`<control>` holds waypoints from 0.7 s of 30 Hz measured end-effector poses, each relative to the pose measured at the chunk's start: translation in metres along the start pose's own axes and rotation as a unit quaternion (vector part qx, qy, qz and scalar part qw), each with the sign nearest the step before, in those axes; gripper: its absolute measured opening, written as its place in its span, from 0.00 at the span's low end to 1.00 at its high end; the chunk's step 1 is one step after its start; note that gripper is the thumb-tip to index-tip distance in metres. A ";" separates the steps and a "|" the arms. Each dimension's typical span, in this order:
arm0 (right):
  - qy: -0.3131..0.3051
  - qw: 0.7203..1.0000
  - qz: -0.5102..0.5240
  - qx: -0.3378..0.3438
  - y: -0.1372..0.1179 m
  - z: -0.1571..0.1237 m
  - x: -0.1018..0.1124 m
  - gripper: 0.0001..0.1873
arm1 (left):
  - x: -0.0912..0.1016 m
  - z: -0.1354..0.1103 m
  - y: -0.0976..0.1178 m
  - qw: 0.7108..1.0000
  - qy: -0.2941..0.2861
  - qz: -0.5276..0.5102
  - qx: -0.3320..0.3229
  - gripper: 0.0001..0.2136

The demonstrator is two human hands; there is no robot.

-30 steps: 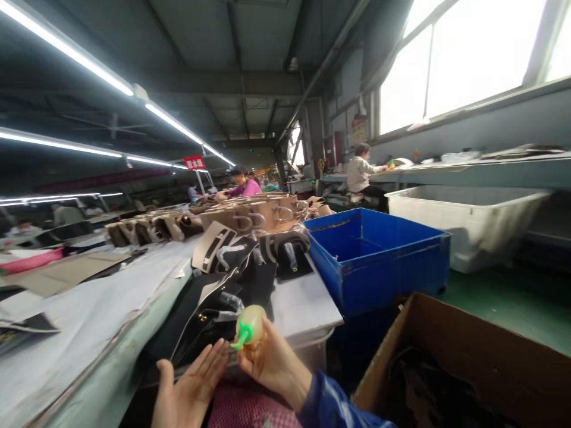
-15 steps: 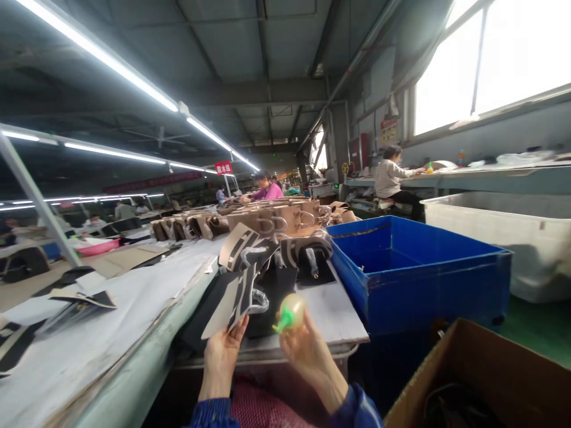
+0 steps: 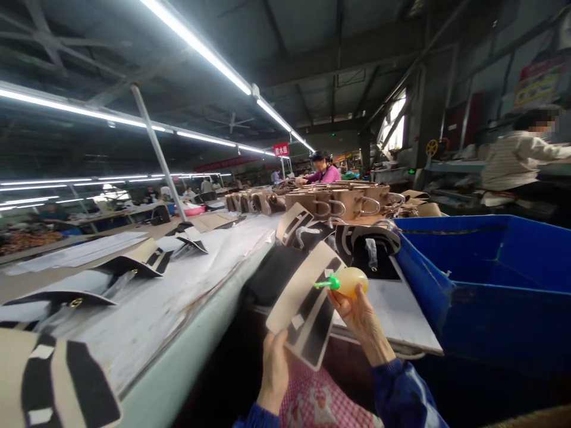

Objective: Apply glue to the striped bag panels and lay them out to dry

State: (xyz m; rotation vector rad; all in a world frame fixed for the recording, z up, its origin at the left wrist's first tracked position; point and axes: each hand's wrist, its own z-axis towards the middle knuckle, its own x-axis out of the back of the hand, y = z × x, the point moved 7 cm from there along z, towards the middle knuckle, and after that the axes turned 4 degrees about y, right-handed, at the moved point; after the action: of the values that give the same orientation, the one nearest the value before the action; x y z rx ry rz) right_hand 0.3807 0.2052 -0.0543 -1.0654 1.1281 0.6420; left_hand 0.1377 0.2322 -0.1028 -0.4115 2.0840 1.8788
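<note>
1. The lower edge of a cream-and-black panel (image 3: 292, 291) is pinched by the closed fingers of the left hand (image 3: 274, 368); the panel is held tilted, in front of the body, over the near end of a small tabletop (image 3: 401, 312).
2. A yellowish bottle (image 3: 354, 282) is enclosed by the curled fingers of the right hand (image 3: 360, 315). Its green nozzle (image 3: 328, 283) is pointed left, over the panel's black stripe; whether the stripe is touched cannot be told.
3. Two white patches (image 3: 297, 321) are seen on the panel.
4. Behind the panel, black pieces (image 3: 379, 245) with wrapped handles are laid, backed by rows of brown bags (image 3: 352, 202).
5. A long tabletop (image 3: 223, 252) at left is strewn with striped pieces (image 3: 71, 380).
6. At right, the small tabletop is flanked by a blue bin (image 3: 508, 333).
</note>
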 end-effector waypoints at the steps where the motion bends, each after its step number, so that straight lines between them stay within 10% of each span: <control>1: 0.005 1.000 -0.006 -0.002 0.005 0.006 0.006 0.33 | -0.003 -0.003 0.001 1.000 -0.005 0.001 0.001 0.13; 12: 0.047 0.996 -0.069 0.024 0.032 0.031 0.051 0.20 | -0.073 0.006 0.005 0.997 -0.074 -0.004 -0.006 0.18; 16: 0.026 0.994 -0.101 0.038 0.023 0.020 0.022 0.28 | -0.070 -0.002 0.015 0.998 -0.046 -0.023 0.023 0.13; 21: -0.034 0.989 -0.126 0.075 -0.003 -0.005 -0.064 0.31 | -0.065 -0.030 0.054 0.994 -0.049 -0.080 0.062 0.19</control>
State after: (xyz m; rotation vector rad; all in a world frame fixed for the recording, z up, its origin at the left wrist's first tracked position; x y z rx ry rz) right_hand 0.3601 0.2054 0.0065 -1.0287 0.9480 0.3840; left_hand 0.1744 0.2084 -0.0246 -0.4339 2.0262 1.6378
